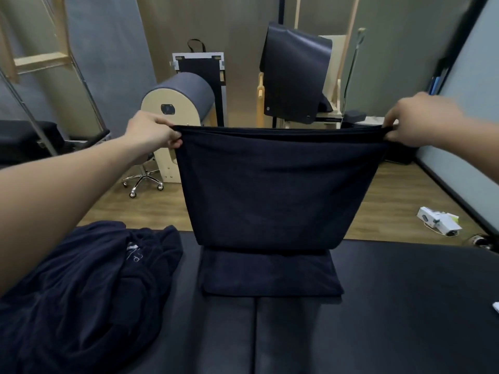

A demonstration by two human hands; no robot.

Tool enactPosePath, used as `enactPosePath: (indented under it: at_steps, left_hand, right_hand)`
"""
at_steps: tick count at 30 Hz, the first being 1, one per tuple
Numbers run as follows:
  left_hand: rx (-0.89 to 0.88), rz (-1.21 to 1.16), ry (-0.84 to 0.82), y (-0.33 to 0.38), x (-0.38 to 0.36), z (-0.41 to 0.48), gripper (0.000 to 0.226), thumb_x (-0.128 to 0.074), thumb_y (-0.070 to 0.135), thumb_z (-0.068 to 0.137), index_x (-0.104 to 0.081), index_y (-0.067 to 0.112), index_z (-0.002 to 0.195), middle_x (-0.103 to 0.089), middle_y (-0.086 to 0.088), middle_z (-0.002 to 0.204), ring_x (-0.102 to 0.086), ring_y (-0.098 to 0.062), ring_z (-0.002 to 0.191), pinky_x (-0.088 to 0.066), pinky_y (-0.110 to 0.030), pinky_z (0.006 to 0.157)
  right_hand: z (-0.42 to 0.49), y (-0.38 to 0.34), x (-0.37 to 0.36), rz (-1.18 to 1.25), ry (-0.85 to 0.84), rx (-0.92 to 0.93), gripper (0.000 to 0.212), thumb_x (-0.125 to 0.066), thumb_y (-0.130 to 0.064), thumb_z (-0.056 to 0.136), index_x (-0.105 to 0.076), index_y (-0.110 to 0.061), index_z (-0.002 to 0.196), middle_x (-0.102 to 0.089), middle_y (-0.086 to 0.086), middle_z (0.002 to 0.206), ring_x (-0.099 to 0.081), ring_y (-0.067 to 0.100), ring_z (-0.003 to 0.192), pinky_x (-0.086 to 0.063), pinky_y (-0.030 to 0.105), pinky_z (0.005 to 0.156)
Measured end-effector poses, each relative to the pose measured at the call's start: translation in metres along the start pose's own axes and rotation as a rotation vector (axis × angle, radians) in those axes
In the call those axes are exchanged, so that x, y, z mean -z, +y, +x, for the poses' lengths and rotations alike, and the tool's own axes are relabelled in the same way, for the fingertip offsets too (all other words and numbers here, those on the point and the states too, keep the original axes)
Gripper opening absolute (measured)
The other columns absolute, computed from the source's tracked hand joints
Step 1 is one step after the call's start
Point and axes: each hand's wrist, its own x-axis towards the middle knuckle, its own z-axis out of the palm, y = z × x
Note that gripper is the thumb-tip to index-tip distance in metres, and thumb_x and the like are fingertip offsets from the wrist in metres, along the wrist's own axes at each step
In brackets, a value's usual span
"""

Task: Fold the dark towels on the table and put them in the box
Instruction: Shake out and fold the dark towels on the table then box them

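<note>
A dark navy towel (275, 190) hangs doubled over in the air in front of me, its top edge stretched taut. My left hand (154, 132) pinches its top left corner and my right hand (415, 118) pinches its top right corner. The lower part of the towel (270, 273) lies flat on the black table (405, 306). A heap of unfolded dark towels (81, 287) sits on the table at the left, under my left forearm. No box is in view.
Beyond the table's far edge stand a padded barrel (178, 101), a rolling stool base (143, 182) and wooden exercise frames. Small white boxes (438, 221) lie on the wood floor at the right. A white scrap (495, 306) sits at the table's right edge.
</note>
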Motion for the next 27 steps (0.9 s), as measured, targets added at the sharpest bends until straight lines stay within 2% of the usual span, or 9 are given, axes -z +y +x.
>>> enactPosePath:
  at_steps: [3,5,9,12,15,18,22,25,27]
  left_hand:
    - [-0.015,0.018,0.025,0.004,-0.02,0.021,0.019,-0.071,-0.007,0.081,-0.069,0.002,0.098,-0.066,-0.017,0.092,-0.069,-0.018,0.064,-0.061,-0.023,0.062]
    - [-0.08,0.062,0.064,0.01,-0.03,0.04,0.016,-0.074,0.0,0.071,-0.075,0.013,0.08,-0.072,-0.013,0.085,-0.073,-0.021,0.071,-0.062,-0.03,0.075]
    - [-0.181,0.012,0.109,0.017,-0.045,0.072,0.01,-0.081,0.025,0.06,-0.075,0.026,0.068,-0.075,-0.004,0.08,-0.075,-0.02,0.082,-0.061,-0.035,0.082]
    - [-0.191,-0.049,0.136,0.011,-0.056,0.078,0.027,-0.082,0.048,0.067,-0.075,0.022,0.068,-0.075,-0.002,0.077,-0.075,-0.018,0.076,-0.061,-0.037,0.081]
    - [-0.087,-0.157,0.191,-0.007,-0.066,0.072,0.023,-0.08,0.035,0.074,-0.069,0.017,0.064,-0.069,0.004,0.062,-0.072,-0.013,0.064,-0.059,-0.039,0.079]
    - [-0.021,-0.159,0.214,-0.045,-0.075,0.047,0.014,-0.077,0.011,0.077,-0.068,0.017,0.069,-0.064,-0.002,0.07,-0.06,-0.007,0.057,-0.051,-0.021,0.061]
    - [0.286,-0.192,0.082,-0.132,-0.087,0.003,0.015,-0.072,-0.002,0.082,-0.065,0.009,0.075,-0.065,-0.007,0.072,-0.062,-0.016,0.065,-0.053,-0.015,0.054]
    - [0.684,-0.161,-0.057,-0.199,-0.102,-0.022,0.015,-0.068,0.0,0.087,-0.06,0.006,0.076,-0.063,-0.007,0.059,-0.056,-0.011,0.043,-0.045,-0.016,0.048]
    - [0.844,-0.127,-0.12,-0.237,-0.114,-0.039,0.009,-0.066,-0.004,0.088,-0.061,0.0,0.082,-0.063,-0.013,0.075,-0.058,-0.017,0.056,-0.049,-0.021,0.052]
  right_hand:
    - [0.033,-0.003,-0.01,0.033,0.028,-0.005,0.028,-0.071,-0.037,0.084,-0.072,-0.034,0.112,-0.063,0.017,0.109,-0.062,0.039,0.099,-0.051,0.041,0.079]
    - [0.059,-0.003,-0.017,0.086,0.086,-0.011,0.026,-0.068,-0.033,0.086,-0.071,-0.031,0.112,-0.063,0.02,0.11,-0.062,0.041,0.099,-0.049,0.042,0.079]
    - [0.098,-0.005,-0.04,0.2,0.214,-0.032,0.023,-0.059,-0.025,0.088,-0.068,-0.022,0.11,-0.062,0.027,0.104,-0.061,0.047,0.094,-0.049,0.047,0.08]
    - [0.111,-0.006,-0.065,0.243,0.257,-0.036,0.028,-0.058,-0.028,0.089,-0.067,-0.02,0.115,-0.062,0.031,0.108,-0.06,0.051,0.098,-0.05,0.052,0.083]
    - [0.108,-0.008,-0.094,0.281,0.275,-0.019,0.033,-0.058,-0.031,0.086,-0.067,-0.019,0.115,-0.067,0.027,0.106,-0.062,0.049,0.098,-0.053,0.053,0.084]
    - [0.085,-0.008,-0.134,0.364,0.271,0.003,0.036,-0.056,-0.035,0.083,-0.067,-0.02,0.114,-0.072,0.019,0.097,-0.065,0.045,0.094,-0.056,0.049,0.08]
    - [0.033,-0.012,-0.205,0.293,0.004,0.064,0.022,-0.061,-0.034,0.085,-0.07,-0.026,0.103,-0.074,0.013,0.09,-0.067,0.039,0.084,-0.052,0.038,0.067]
    - [-0.011,-0.025,-0.258,0.122,-0.296,0.16,0.021,-0.055,-0.036,0.09,-0.067,-0.029,0.106,-0.073,0.008,0.09,-0.068,0.032,0.084,-0.044,0.031,0.06]
    - [-0.039,-0.031,-0.293,0.092,-0.409,0.189,0.019,-0.054,-0.036,0.091,-0.065,-0.028,0.104,-0.071,0.006,0.088,-0.068,0.03,0.083,-0.047,0.031,0.06]
